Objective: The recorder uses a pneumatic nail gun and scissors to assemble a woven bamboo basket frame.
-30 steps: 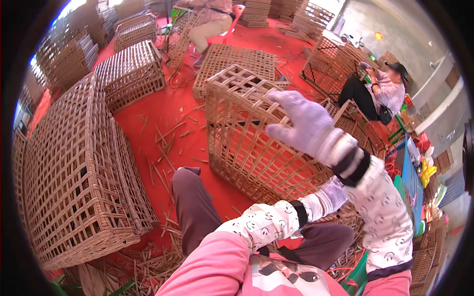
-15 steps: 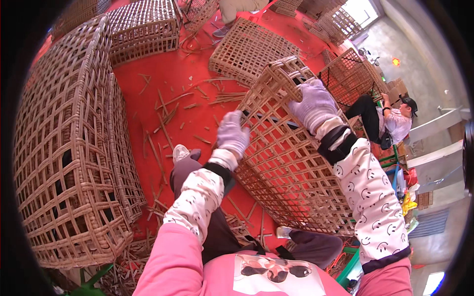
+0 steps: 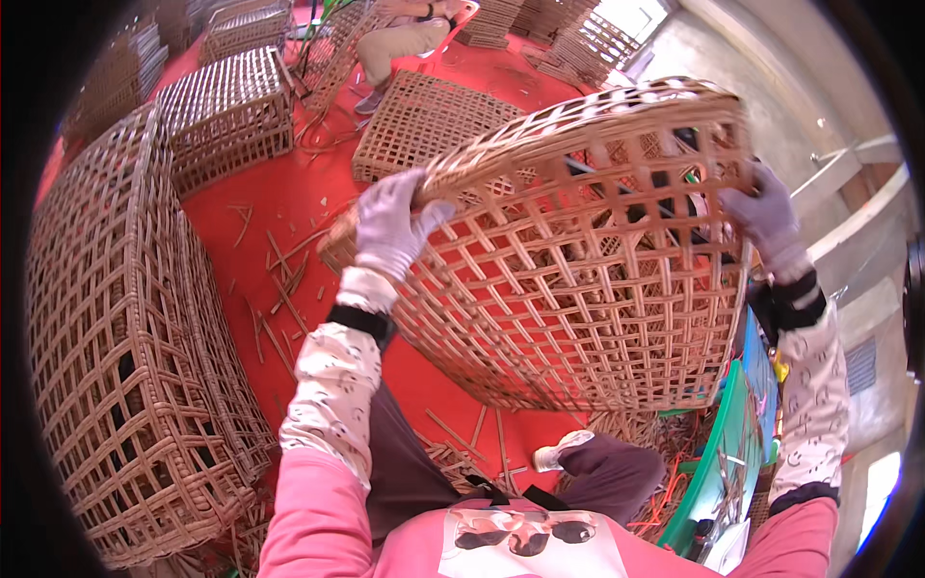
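A large openwork wicker basket is held up tilted in front of me, its lattice face toward me. My left hand, in a pale lilac glove, is closed on the basket's left edge with the thumb on the near side. At the right edge my right hand, gloved alike and slightly blurred, grips the rim; some of its fingertips are hidden by the weave. Below the basket, my legs show over the red floor.
Tall stacked wicker baskets stand close on my left. More lie ahead, among them a flat lattice basket. A person sits beyond it. Cane offcuts litter the floor. A green-edged container stands at my lower right.
The basket has been raised and turned, so its face is toward me. My left hand has shifted left along its edge, and my right hand has swung out to the far right edge.
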Demonstrator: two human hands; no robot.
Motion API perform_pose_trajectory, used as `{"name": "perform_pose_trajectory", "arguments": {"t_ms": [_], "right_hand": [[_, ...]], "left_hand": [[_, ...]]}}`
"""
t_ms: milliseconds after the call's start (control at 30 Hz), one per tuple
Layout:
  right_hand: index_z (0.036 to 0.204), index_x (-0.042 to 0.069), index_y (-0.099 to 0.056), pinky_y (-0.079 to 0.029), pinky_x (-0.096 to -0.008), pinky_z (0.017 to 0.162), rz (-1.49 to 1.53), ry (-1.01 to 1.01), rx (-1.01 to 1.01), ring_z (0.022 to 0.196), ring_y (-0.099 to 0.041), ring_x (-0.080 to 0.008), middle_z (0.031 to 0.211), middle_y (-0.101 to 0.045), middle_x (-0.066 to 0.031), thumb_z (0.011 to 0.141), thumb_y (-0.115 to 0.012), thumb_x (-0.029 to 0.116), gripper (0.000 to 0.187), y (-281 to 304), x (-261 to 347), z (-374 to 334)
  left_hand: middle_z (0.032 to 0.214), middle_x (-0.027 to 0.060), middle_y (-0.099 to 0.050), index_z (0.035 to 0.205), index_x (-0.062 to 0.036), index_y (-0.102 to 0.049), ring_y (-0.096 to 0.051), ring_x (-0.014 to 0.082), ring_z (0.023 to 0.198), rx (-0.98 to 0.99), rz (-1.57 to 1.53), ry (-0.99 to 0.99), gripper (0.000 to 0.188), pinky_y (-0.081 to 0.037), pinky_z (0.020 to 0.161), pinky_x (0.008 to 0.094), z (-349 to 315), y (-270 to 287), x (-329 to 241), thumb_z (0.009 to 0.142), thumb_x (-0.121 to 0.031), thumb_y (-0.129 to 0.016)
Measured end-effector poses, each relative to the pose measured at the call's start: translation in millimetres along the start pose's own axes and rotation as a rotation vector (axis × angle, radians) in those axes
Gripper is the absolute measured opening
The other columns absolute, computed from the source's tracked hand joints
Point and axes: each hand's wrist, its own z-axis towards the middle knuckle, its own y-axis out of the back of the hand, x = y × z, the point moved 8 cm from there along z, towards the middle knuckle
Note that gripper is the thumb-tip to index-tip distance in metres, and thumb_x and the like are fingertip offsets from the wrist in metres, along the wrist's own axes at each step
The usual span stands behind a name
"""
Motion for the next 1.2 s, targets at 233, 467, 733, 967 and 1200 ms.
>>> {"name": "perform_pose_trajectory", "arguments": {"t_ms": [233,467,733,967,1200], "right_hand": [[0.096,0.004,-0.056,-0.048,-0.0255,0.059,0.333,-0.35,-0.165,0.07,-0.056,-0.0093,0.082,-0.059,-0.0001,0.069,-0.07,0.002,0.031,34,-138,-222],[0.105,0.004,-0.054,-0.053,-0.0312,0.07,-0.326,-0.452,0.15,0.081,-0.062,-0.0185,0.092,-0.062,-0.0064,0.071,-0.069,0.002,0.037,-44,-263,-466],[0.113,0.009,-0.049,-0.05,-0.0399,0.085,0.781,-1.026,-0.316,0.106,-0.053,-0.0223,0.115,-0.054,-0.0079,0.091,-0.046,0.009,0.023,-84,-198,-509],[0.113,0.008,-0.045,-0.05,-0.0365,0.083,1.41,-0.955,-0.552,0.099,-0.057,-0.0199,0.102,-0.059,-0.0047,0.085,-0.06,0.021,0.036,-91,-161,-517],[0.104,0.004,-0.058,-0.048,-0.0364,0.075,-0.204,-0.822,-0.192,0.085,-0.06,-0.028,0.099,-0.06,-0.0152,0.073,-0.07,0.024,0.039,62,-183,-530]], "left_hand": [[0.089,0.0039,-0.059,0.091,-0.0131,-0.059,-0.056,0.0266,0.088,0.008,0.072,-0.501,0.053,-0.044,0.078,0.0391,19,30,-167,0.058,-0.053,-0.072],[0.088,0.0035,-0.059,0.088,-0.0119,-0.059,-0.055,0.0251,0.085,0.359,-0.2,-0.644,0.045,-0.044,0.077,0.0383,-68,-11,-271,0.062,-0.045,-0.075],[0.092,0.0048,-0.057,0.093,-0.0098,-0.06,-0.054,0.0265,0.086,0.43,-0.279,-0.744,0.035,-0.043,0.081,0.0408,-119,-19,-344,0.068,-0.029,-0.075],[0.094,0.0026,-0.053,0.09,-0.0124,-0.059,-0.052,0.0253,0.091,0.641,-0.36,-0.939,0.049,-0.042,0.084,0.0411,-171,-33,-406,0.057,-0.044,-0.077],[0.094,0.0071,-0.054,0.083,-0.0049,-0.064,-0.051,0.0289,0.092,0.799,-0.225,-0.688,0.04,-0.042,0.082,0.0402,-176,-38,-399,0.055,-0.027,-0.082]]}}
